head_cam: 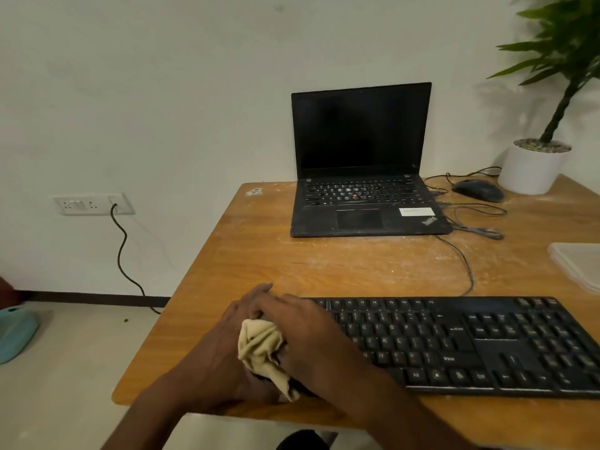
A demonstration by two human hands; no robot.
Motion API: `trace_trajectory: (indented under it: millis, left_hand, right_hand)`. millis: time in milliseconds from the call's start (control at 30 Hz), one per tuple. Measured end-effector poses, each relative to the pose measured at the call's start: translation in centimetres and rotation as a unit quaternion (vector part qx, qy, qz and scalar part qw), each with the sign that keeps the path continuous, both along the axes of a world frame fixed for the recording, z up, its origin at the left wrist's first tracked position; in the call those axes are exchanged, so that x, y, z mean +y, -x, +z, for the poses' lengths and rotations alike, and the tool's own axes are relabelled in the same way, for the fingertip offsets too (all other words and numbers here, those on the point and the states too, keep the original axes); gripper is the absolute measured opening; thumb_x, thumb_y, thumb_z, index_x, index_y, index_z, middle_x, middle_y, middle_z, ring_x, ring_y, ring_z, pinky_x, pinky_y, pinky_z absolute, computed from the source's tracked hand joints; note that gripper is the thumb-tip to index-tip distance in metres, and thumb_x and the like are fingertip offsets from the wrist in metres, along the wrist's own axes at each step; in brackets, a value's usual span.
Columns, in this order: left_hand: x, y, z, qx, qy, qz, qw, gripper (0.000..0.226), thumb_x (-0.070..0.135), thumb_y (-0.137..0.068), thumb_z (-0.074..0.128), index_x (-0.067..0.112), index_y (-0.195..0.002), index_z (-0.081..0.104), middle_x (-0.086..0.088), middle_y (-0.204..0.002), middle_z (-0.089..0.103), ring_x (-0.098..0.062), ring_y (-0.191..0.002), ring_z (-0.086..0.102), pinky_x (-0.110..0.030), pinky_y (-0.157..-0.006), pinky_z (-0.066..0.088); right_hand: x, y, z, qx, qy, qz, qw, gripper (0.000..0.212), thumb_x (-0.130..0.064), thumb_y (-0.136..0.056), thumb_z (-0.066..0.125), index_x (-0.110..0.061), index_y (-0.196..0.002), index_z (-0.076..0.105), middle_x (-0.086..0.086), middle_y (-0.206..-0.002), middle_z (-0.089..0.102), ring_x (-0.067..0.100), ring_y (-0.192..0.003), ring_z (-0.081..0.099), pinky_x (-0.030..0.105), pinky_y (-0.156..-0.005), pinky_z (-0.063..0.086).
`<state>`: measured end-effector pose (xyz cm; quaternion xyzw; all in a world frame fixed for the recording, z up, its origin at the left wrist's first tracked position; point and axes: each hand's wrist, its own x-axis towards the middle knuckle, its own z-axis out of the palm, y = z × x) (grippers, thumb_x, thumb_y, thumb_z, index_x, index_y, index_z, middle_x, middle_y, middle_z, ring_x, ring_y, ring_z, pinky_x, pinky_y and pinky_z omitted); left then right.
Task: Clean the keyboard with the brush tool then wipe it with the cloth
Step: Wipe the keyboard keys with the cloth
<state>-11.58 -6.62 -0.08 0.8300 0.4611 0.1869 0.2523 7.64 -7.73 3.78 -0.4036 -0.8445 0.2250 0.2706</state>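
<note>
Your right hand (311, 332) and left hand (227, 345) both grip the bunched cloth (261, 350) at the keyboard's (470, 345) left end; soft, light, keep it wadded.

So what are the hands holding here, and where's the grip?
Both the left hand and right hand hold the bunched cloth, gripped around its middle at the keyboard's left end.

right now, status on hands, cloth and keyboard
Both hands, left hand and right hand, bunch the cloth at the keyboard left end. Brush not in view. Nothing blocking.
</note>
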Motion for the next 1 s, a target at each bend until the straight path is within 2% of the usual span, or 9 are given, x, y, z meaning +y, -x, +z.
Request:
trace_trajectory:
  millis: [100,200,267,400,533,633,733,833,1000]
  left_hand:
    - [-0.1,0.0,0.1,-0.005,0.012,0.008,1.000,0.132,0.075,-0.050,0.092,0.087,-0.135,-0.009,0.035,-0.162,0.013,0.000,-0.151,0.031,-0.032,-0.121,0.042]
    - [0.2,0.3,-0.3,-0.012,0.038,0.032,0.999,0.150,0.075,-0.046,0.096,0.064,-0.153,-0.008,0.037,-0.153,0.025,0.015,-0.138,0.036,-0.020,-0.115,0.044]
    - [0.3,0.4,-0.4,-0.007,0.057,0.035,0.998,0.152,0.072,-0.047,0.098,0.060,-0.156,-0.007,0.038,-0.152,0.023,0.020,-0.136,0.031,-0.014,-0.116,0.038]
    - [0.3,0.4,-0.3,-0.014,0.057,0.031,0.998,0.152,0.072,-0.047,0.098,0.061,-0.156,-0.007,0.036,-0.155,0.024,0.017,-0.139,0.032,-0.017,-0.118,0.039]
    - [0.0,0.1,0.0,0.004,0.028,0.003,1.000,0.133,0.071,-0.053,0.097,0.084,-0.137,-0.004,0.046,-0.158,0.004,0.021,-0.145,0.016,-0.014,-0.119,0.033]
    - [-0.1,0.2,0.1,-0.018,0.053,0.026,0.998,0.146,0.070,-0.048,0.098,0.075,-0.146,-0.009,0.038,-0.159,0.019,0.013,-0.144,0.032,-0.022,-0.120,0.040]
    - [0.2,0.4,0.0,-0.030,0.074,0.032,0.996,0.154,0.069,-0.046,0.100,0.061,-0.156,-0.008,0.038,-0.154,0.027,0.011,-0.140,0.038,-0.026,-0.121,0.041]
    - [0.3,0.5,0.0,-0.027,0.080,0.031,0.996,0.154,0.069,-0.046,0.099,0.061,-0.157,-0.008,0.042,-0.151,0.024,0.015,-0.140,0.035,-0.024,-0.121,0.040]
    - [0.1,0.2,-0.2,-0.029,0.052,0.020,0.998,0.149,0.070,-0.047,0.099,0.072,-0.149,-0.010,0.042,-0.155,0.023,0.011,-0.142,0.036,-0.025,-0.118,0.043]
  right_hand:
    - [0.3,-1.0,0.7,-0.011,0.040,0.011,0.999,0.041,0.004,-0.080,0.060,-0.030,-0.103,0.054,-0.013,-0.086,0.049,0.004,-0.079,0.043,0.019,-0.064,0.036]
    - [0.2,-5.1,0.7,-0.044,0.071,-0.009,0.996,0.046,0.005,-0.081,0.063,-0.035,-0.103,0.058,-0.012,-0.093,0.056,0.007,-0.088,0.047,0.033,-0.074,0.046]
    - [0.6,-7.3,0.5,-0.072,0.076,-0.051,0.993,0.050,0.002,-0.081,0.069,-0.041,-0.107,0.064,-0.015,-0.097,0.059,0.005,-0.090,0.051,0.034,-0.075,0.050]
    - [1.9,-4.8,0.6,-0.068,0.030,-0.039,0.996,0.042,0.000,-0.081,0.071,-0.031,-0.109,0.076,-0.007,-0.099,0.070,0.013,-0.094,0.055,0.035,-0.078,0.050]
    - [3.8,0.6,-0.4,-0.064,-0.018,-0.002,0.998,0.028,-0.006,-0.083,0.071,-0.029,-0.097,0.078,-0.004,-0.095,0.071,0.016,-0.088,0.055,0.039,-0.075,0.053]
    - [4.4,-0.7,-0.9,-0.066,-0.015,-0.008,0.998,0.030,-0.006,-0.083,0.070,-0.032,-0.096,0.076,-0.009,-0.086,0.071,0.013,-0.082,0.059,0.039,-0.069,0.053]
    - [4.1,-4.9,-0.6,-0.083,0.001,-0.067,0.994,0.036,-0.003,-0.082,0.072,-0.034,-0.100,0.079,-0.012,-0.091,0.073,0.008,-0.088,0.060,0.037,-0.075,0.053]
    - [4.3,-5.6,-0.2,-0.075,-0.002,-0.098,0.992,0.044,0.001,-0.081,0.071,-0.035,-0.104,0.079,-0.011,-0.097,0.075,0.009,-0.091,0.062,0.036,-0.077,0.053]
    - [4.9,0.2,-0.6,-0.063,-0.036,-0.022,0.997,0.034,-0.002,-0.078,0.071,-0.031,-0.094,0.079,-0.008,-0.085,0.074,0.010,-0.075,0.059,0.030,-0.063,0.048]
